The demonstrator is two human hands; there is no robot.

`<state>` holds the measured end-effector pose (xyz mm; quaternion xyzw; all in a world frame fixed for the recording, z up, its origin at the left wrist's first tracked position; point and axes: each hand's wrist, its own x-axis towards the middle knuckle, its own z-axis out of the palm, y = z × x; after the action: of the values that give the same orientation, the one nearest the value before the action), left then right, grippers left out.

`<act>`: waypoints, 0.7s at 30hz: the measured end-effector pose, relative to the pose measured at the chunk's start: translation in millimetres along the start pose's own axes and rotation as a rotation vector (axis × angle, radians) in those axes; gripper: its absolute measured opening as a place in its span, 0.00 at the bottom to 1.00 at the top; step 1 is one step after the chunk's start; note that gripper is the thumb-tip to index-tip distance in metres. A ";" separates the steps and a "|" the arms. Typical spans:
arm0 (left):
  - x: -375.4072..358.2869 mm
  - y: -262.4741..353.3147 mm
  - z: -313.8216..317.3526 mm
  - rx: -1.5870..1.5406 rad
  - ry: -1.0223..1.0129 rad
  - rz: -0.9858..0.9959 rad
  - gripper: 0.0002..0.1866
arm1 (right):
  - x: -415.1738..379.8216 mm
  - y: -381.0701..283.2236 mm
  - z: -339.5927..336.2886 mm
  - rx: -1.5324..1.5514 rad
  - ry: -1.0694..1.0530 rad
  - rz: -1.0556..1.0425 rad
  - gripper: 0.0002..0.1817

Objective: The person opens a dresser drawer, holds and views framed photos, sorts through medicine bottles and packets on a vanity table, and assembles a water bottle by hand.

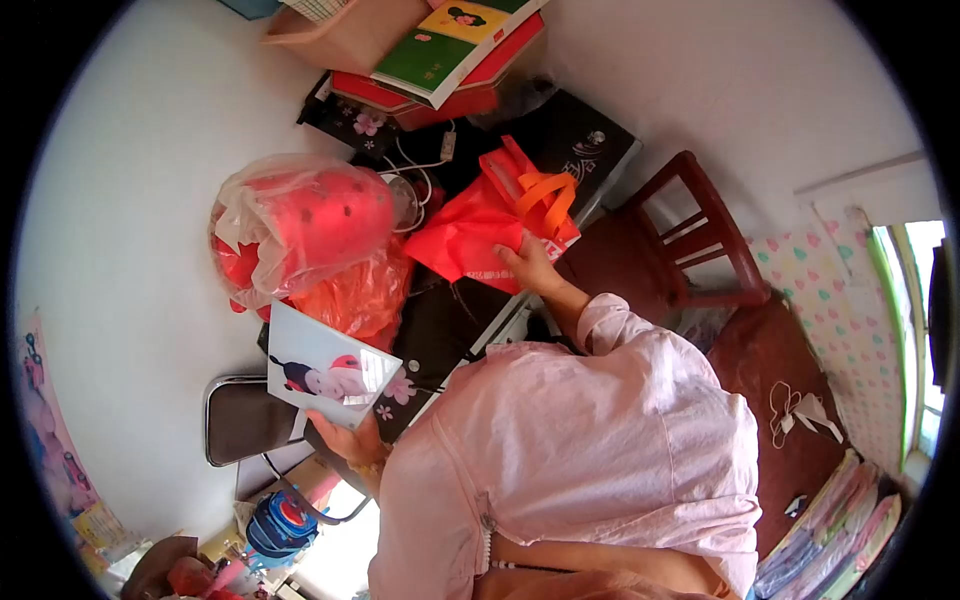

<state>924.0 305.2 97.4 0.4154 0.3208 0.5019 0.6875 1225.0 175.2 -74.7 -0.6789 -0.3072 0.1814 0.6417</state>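
Observation:
My left hand grips the lower edge of a glossy photo panel, which shows a baby on a pale background and catches a bright reflection. The panel is tilted over the dark table's left end. My right hand is closed on the edge of a red shopping bag with orange handles and white print. The bag lies slumped on the dark flowered table. What the bag holds is hidden.
Red items wrapped in clear plastic and an orange plastic bag lie beside the red bag. Behind stand a red box, a green-and-yellow book and a white cable. A wooden chair and a folding chair flank the table.

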 end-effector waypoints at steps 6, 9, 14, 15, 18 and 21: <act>0.4 3.5 -10.7 -0.224 -0.325 -0.137 0.28 | 44.0 -17.2 -29.2 0.028 0.113 0.004 0.31; -1.1 -0.9 -16.5 0.039 -0.165 -0.104 0.30 | 59.2 -21.8 -36.3 -0.063 0.297 -0.111 0.33; -5.8 0.9 -18.0 -0.219 -0.269 -0.124 0.31 | 68.4 -68.1 -55.4 -0.454 0.445 -0.344 0.30; -8.3 1.5 -20.7 -0.121 -0.222 -0.107 0.30 | 76.8 -75.3 -52.0 -0.454 0.432 -0.345 0.30; -7.9 -0.1 -18.4 -0.262 -0.218 -0.121 0.29 | 113.4 -81.9 -39.5 0.664 0.140 0.109 0.23; -9.5 -7.2 -32.5 0.054 -0.158 -0.004 0.28 | 150.7 -89.9 -28.9 0.658 0.090 0.166 0.21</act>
<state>896.5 303.1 76.6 0.4714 0.2797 0.4572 0.7003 1339.3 250.0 39.1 -0.4655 -0.1474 0.2924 0.8223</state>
